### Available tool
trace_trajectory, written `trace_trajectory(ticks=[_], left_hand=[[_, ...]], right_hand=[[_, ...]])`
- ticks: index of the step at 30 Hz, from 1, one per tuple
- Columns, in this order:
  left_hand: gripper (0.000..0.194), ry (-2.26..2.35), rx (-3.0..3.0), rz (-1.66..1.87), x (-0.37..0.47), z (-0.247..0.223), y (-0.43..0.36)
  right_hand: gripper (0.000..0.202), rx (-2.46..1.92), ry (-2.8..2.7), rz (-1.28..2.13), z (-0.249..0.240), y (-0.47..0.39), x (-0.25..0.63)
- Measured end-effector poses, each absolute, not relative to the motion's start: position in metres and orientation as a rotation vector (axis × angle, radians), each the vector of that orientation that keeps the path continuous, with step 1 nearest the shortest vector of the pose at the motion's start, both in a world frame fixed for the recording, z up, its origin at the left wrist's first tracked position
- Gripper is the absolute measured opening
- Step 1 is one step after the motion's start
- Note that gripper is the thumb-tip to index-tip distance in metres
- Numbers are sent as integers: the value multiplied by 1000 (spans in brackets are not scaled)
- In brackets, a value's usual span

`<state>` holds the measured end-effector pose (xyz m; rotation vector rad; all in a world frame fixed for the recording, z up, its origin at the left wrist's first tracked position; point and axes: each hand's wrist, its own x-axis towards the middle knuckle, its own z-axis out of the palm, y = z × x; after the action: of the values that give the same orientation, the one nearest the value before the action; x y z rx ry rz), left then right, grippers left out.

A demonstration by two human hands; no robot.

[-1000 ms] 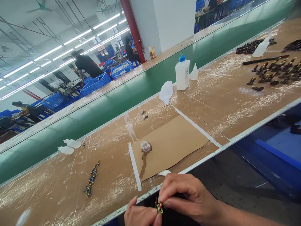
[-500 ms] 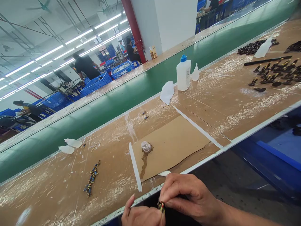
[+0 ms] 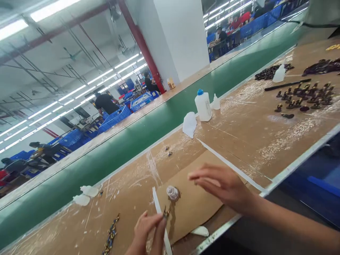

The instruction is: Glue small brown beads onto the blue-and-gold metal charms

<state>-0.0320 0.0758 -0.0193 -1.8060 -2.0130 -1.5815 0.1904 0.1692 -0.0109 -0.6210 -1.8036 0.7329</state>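
Observation:
My left hand (image 3: 150, 228) is closed, pinching a small dark figurine (image 3: 166, 213) between thumb and fingertips, just above the left taped edge of a cardboard sheet (image 3: 196, 198). My right hand (image 3: 223, 186) hovers over the cardboard, its fingertips drawn together; anything between them is too small and blurred to make out. Between the hands a small whitish pot (image 3: 173, 193) stands on the cardboard, with a dark wet streak beside it. To the left lies a row of small blue, yellow and black figurines (image 3: 110, 237). Two more figurines (image 3: 170, 153) lie farther back.
A white bottle with a blue cap (image 3: 204, 106), a small dropper bottle (image 3: 216, 102) and crumpled white paper (image 3: 189, 124) stand behind. Two squeeze bottles (image 3: 81, 200) lie at left. Many dark pieces (image 3: 305, 95) cover the right side. A green conveyor belt (image 3: 132, 138) runs behind; people work beyond.
My hands have come apart and moved up over the table from its front edge. The left keeps the figurine; the right has moved over the cardboard. The view has shifted.

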Motion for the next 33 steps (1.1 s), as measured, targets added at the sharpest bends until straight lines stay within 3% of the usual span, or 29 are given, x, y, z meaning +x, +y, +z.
trace_trajectory(ticks=[4, 10, 15, 19, 26, 30, 33], left_hand=[[31, -2509, -1931, -1761, -52, -5, 161], [25, -2543, -2073, -1648, -67, -31, 277], [22, -2657, -2122, -1445, -65, -51, 312], [24, -2649, -2123, -1487, -67, -50, 315], [41, -2512, -1778, -1866, -93, 7, 238], [44, -2555, -1290, -1825, -142, 35, 120], [51, -2408, -843, -1731, -192, 28, 12]], right_hand=[[25, -793, -1759, 625, -20, 241, 190], [25, -866, -1818, 555, -56, 278, 188], [23, -874, -1836, 536, -55, 274, 186], [25, -907, -1826, 526, -52, 275, 185], [29, -979, -1833, 474, -54, 282, 186], [37, -1080, -1809, 496, -54, 277, 194], [39, -1186, -1795, 512, -56, 272, 198]])
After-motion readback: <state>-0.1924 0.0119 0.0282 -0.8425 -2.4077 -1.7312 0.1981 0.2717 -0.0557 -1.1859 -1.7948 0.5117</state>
